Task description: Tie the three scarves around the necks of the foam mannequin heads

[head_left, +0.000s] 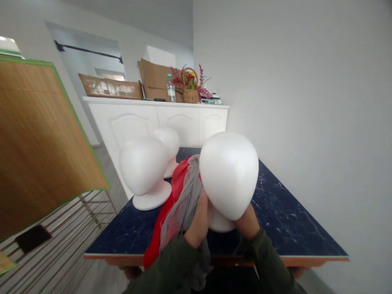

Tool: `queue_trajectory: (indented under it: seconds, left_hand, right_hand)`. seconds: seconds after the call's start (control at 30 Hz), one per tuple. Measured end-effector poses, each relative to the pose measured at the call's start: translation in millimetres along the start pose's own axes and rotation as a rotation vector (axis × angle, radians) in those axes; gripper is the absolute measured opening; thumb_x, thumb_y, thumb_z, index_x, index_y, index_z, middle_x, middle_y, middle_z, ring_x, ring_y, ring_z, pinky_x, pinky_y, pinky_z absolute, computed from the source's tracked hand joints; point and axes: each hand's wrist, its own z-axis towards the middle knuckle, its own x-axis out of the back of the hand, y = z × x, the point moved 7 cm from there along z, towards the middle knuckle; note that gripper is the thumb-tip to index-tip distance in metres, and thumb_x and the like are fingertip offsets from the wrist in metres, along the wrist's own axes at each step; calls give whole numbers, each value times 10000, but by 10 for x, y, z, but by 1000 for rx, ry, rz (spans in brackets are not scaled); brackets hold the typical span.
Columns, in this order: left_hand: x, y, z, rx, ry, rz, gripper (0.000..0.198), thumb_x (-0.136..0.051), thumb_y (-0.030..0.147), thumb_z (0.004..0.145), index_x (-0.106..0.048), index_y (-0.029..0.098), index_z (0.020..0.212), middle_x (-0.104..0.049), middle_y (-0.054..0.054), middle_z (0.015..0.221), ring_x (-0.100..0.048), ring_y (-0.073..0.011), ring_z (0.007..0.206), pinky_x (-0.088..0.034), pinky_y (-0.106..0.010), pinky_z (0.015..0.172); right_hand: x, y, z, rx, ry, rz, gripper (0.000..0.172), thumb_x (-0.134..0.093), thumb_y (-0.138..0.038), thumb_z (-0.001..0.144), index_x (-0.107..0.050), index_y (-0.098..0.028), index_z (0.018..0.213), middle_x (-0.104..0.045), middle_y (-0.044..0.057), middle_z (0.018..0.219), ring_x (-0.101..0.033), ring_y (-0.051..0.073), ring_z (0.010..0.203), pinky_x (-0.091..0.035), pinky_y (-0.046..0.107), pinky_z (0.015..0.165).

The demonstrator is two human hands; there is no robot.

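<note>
Blue table, white mannequin head, between left fingers and right fingers

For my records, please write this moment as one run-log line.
left hand: against white head form; right hand: opposite side, fingers hidden; beside form: red cloth, grey cloth; farther left: two more head forms

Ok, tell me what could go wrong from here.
1. The red cloth and grey cloth hang past the near edge of the table, so a tug might pull them down.
2. The left hand is right by the grey cloth and could snag it.
3. The nearer left-side head stands close to the table's left edge; a knock might send it over.
</note>
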Motion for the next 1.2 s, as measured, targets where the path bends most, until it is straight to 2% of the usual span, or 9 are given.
queue_trajectory:
  seconds: [0.13, 0.3, 0.47, 0.57, 0.73, 0.87, 0.93, 1.1, 1.2]
  left_hand:
    - [-632, -249, 448, 102, -123, -244, 546, -238, 491, 894, -459, 157, 1265, -496, -53, 1298, -403, -204, 1235, -272, -368, 1065]
    - [-730, -625, 661, 229, -95, -226, 527, -257, 466, 897, -498, 129, 1221, -528, -76, 1263, -419, -198, 1224, -268, -365, 1061]
    - [-596, -763, 661, 229, -71, -52, 494, -269, 461, 887, -500, 177, 1218, -452, -56, 1336, -378, -185, 1255, -274, -377, 1047]
    - [-380, -699, 611, 240, -67, 214, 508, -314, 454, 862, -436, 181, 1273, -414, -76, 1364, -393, -190, 1244, -315, -364, 1016]
    - [216, -226, 522, -41, 28, 1185, 572, -419, 429, 813, -416, 93, 1276, -468, -161, 1294, -414, -265, 1207, -275, -393, 1022]
    - [595, -191, 417, 98, 136, 1785, 760, -579, 417, 699, -355, -2, 1292, -508, -264, 1170, -516, -374, 1025, -372, -472, 855]
    - [628, -245, 388, 138, 96, 1866, 733, -616, 384, 660, -404, -1, 1247, -554, -244, 1080, -551, -358, 946, -412, -432, 778]
    - [597, -241, 453, 76, 74, 1927, 268, -460, 193, 727, -588, 78, 933, -609, -170, 911, -573, -308, 890, -421, -378, 722]
    - [626, -281, 515, 97, 25, 1916, 254, -377, 169, 763, -608, 116, 855, -620, -167, 872, -581, -314, 881, -418, -388, 712]
  right_hand:
    - [362, 642, 113, -52, 82, -162, 552, -648, -354, 642, -545, -130, 1136, -569, 140, 1161, -514, 264, 1092, -383, 412, 971]
    - [387, 1022, 204, -74, 83, -80, 589, -645, -344, 636, -513, -113, 1161, -567, 160, 1164, -528, 265, 1085, -417, 392, 934]
    - [300, 1039, 169, -78, 104, -43, 599, -629, -375, 661, -490, -100, 1175, -558, 170, 1168, -520, 271, 1097, -430, 383, 912]
    - [267, 1095, 91, -92, 81, -93, 616, -614, -382, 674, -466, -82, 1191, -548, 179, 1167, -498, 285, 1116, -412, 412, 928]
    - [267, 1211, -93, -95, 63, -179, 728, -601, -339, 679, -331, -99, 1312, -475, 172, 1258, -450, 291, 1166, -374, 435, 970]
    - [269, 1250, -224, -117, 59, -221, 778, -579, -344, 693, -250, -95, 1353, -407, 188, 1315, -394, 307, 1216, -334, 465, 997]
    - [263, 1269, -270, -127, 64, -240, 795, -567, -361, 701, -222, -86, 1362, -384, 195, 1331, -375, 312, 1230, -327, 481, 998]
    - [252, 1310, -357, -112, 85, -272, 783, -558, -376, 713, -224, -93, 1362, -371, 196, 1342, -365, 314, 1238, -337, 492, 991]
    - [256, 1317, -398, -96, 85, -286, 774, -559, -371, 719, -226, -97, 1362, -370, 194, 1345, -364, 312, 1239, -344, 495, 987]
